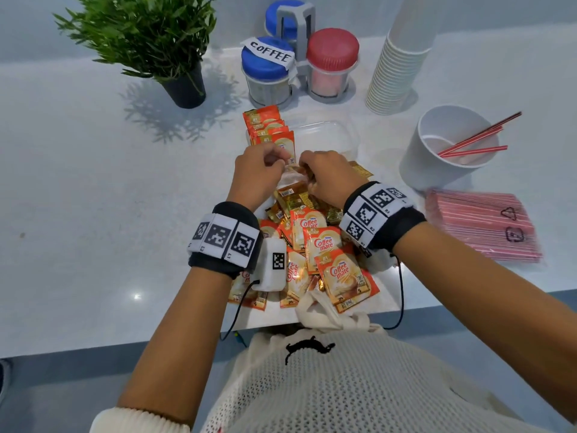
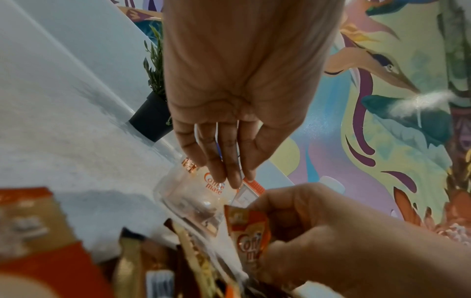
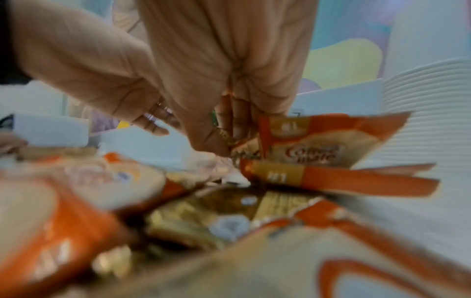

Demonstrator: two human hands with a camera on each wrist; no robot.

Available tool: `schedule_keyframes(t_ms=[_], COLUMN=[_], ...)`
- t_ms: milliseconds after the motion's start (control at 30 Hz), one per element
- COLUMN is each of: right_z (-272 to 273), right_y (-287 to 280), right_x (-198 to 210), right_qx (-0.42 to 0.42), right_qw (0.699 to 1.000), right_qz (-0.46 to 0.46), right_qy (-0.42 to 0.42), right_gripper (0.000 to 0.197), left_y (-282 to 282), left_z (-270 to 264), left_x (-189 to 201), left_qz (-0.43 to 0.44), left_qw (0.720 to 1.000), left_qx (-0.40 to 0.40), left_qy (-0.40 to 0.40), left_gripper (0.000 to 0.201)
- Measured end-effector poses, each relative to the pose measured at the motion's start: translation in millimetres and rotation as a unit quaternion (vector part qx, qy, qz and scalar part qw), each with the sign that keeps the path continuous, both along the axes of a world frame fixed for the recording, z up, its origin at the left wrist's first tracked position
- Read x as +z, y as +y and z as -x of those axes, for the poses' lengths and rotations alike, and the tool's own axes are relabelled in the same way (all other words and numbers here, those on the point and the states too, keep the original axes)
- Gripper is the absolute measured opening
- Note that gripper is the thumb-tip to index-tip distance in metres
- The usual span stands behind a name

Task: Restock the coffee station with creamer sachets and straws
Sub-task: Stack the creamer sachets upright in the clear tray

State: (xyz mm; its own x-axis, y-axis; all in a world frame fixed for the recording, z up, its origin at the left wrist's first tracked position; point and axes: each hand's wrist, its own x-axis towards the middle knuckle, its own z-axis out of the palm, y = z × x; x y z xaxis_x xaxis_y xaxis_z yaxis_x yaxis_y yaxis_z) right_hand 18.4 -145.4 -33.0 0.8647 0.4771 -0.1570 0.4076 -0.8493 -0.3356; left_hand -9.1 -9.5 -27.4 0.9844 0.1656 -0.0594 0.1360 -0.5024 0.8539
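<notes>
Nearest, at the counter's front edge, a heap of orange creamer sachets mixed with gold packets spreads from a crumpled white bag. Just beyond the heap both hands work side by side over its far end. The right hand has its fingers curled down and pinches a creamer sachet, which the left wrist view shows upright in its fingertips. The left hand is on the left of it; in the head view its fingers look curled with the tips at the standing sachets, while its own wrist view shows the fingers fairly straight, their tips on a sachet at the box's near edge; whether it truly grips anything I cannot tell. Just past the hands sits a clear plastic box, with a row of sachets standing upright at its left end. To the right, a flat pack of red straws lies on the counter, and beyond it a white cup holds a few red straws leaning over its rim. Farther back stand lidded jars in a grey rack, one labelled coffee, a potted plant to the left and a tall stack of paper cups to the right.
</notes>
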Motion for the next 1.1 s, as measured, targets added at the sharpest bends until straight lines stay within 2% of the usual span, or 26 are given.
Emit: schedule_keyframes(t_ms=[67,133,233,367,433,500,767,833,900,1000,1100], right_z=[-2,-3,2,7,11,18,45,56,66,82,96], right_y=[-7,-14,-20,-25,-29,-34,-52,-58,-63,-69,-68], right_x=[8,22,44,47,43,38,16,14,14,12,4], right_qx=[-0.073,-0.123,-0.144,-0.177,-0.197,-0.199,-0.246,-0.242,-0.223,-0.162,-0.075], right_qw=[0.992,0.969,0.903,0.851,0.824,0.816,0.855,0.866,0.892,0.948,0.967], right_qz=[-0.106,-0.208,-0.368,-0.45,-0.48,-0.491,-0.431,-0.408,-0.353,-0.183,-0.065], right_qy=[0.016,0.05,0.169,0.206,0.227,0.232,0.153,0.16,0.174,0.203,0.234], right_gripper=[0.031,0.034,0.029,0.025,0.02,0.007,0.031,0.026,0.016,0.055,0.085], left_y=[1,1,-6,-17,-20,-24,-42,-42,-40,-34,-32], left_z=[0,0,1,5,7,10,32,39,43,48,52], left_x=[3,6,12,20,20,18,11,8,3,-5,-7], left_qz=[0.01,0.019,0.076,0.134,0.131,0.128,0.149,0.161,0.166,0.172,0.186], left_qw=[1.0,0.999,0.995,0.988,0.989,0.989,0.983,0.981,0.98,0.98,0.977], left_qx=[-0.004,-0.01,-0.028,-0.034,-0.039,-0.052,-0.085,-0.084,-0.075,-0.061,-0.053], left_qy=[0.014,0.036,0.063,0.065,0.057,0.054,0.058,0.068,0.078,0.085,0.087], left_gripper=[0.023,0.032,0.039,0.015,0.022,0.028,0.032,0.032,0.031,0.03,0.028])
